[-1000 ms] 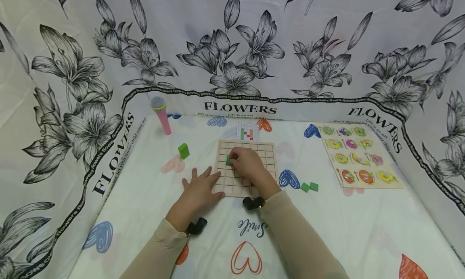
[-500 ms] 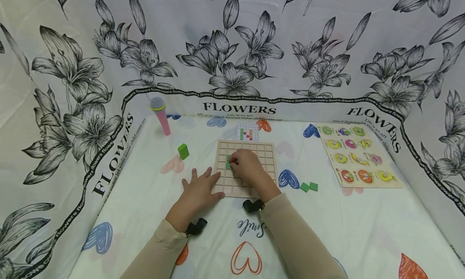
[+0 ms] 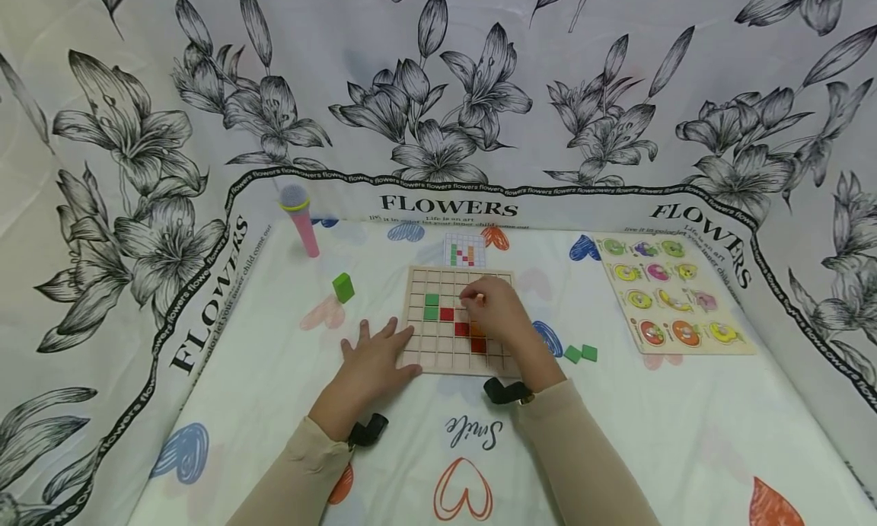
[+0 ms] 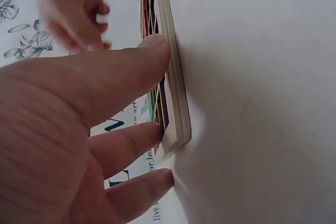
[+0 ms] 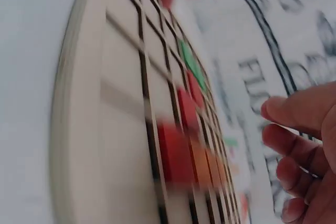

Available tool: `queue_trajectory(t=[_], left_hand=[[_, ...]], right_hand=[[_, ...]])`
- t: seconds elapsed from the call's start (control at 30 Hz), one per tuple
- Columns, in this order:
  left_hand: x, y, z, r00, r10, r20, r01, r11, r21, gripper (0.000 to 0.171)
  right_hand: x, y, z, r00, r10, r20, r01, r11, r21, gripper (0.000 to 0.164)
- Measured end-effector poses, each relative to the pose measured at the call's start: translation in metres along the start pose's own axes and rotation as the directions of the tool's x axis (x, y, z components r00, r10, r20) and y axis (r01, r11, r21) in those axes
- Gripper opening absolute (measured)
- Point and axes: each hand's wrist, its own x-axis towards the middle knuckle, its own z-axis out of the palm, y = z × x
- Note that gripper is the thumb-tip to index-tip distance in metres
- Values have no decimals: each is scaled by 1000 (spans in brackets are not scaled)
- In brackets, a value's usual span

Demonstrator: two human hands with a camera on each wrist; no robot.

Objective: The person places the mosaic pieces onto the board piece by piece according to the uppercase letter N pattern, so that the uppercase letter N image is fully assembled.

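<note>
A wooden grid board (image 3: 430, 358) lies on the cloth in the head view. Two green tiles (image 3: 432, 300) sit one behind the other in its left part. Red tiles (image 3: 447, 314) step diagonally towards the front right, and orange (image 3: 477, 331) shows beside them, partly under my right hand (image 3: 496, 309). That hand hovers over the board's right part, fingers loosely bent, with nothing visible between thumb and fingers in the right wrist view. My left hand (image 3: 370, 366) lies with fingers spread at the board's front left corner, its thumb (image 4: 152, 59) against the board's edge.
A small pattern card (image 3: 464, 250) with coloured squares lies behind the board. Two loose green tiles (image 3: 589, 353) are to the right, and a green block (image 3: 343, 287) stands left. Farther out are a pink toy microphone (image 3: 301, 221) and a fruit puzzle board (image 3: 674, 294).
My right hand has let go of the green tile, now in the grid, and moved right, uncovering the green and red tiles. The left hand has stayed in place.
</note>
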Motion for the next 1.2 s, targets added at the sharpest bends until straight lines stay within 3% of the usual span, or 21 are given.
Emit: queue_trajectory(t=[0.13,0.27,0.43,0.57,0.77,1.2], left_hand=[[1,0,1,1000,0,4,0,1000,-4,80],[2,-2,2,1000,-8,5,8,1000,11,80],[1,-3,2,1000,-16,8,16,1000,15,81],[0,-1,2,1000,-21,12,21,1000,5,81],[0,2,1,1000,-15,4,15,1000,4,81],[0,4,-1,1000,-13,5,13,1000,13,79]], right_hand=[[-22,31,-24,994,100,-40,-100,995,21,18],[-46,61,-49,975,220,-40,-221,975,-22,24],[-81,92,-79,947,321,36,-315,942,-115,34],[-103,107,-94,932,346,106,-332,934,-129,37],[-110,114,-92,933,350,87,-340,934,-113,30],[-98,101,-72,943,333,-20,-333,937,-101,20]])
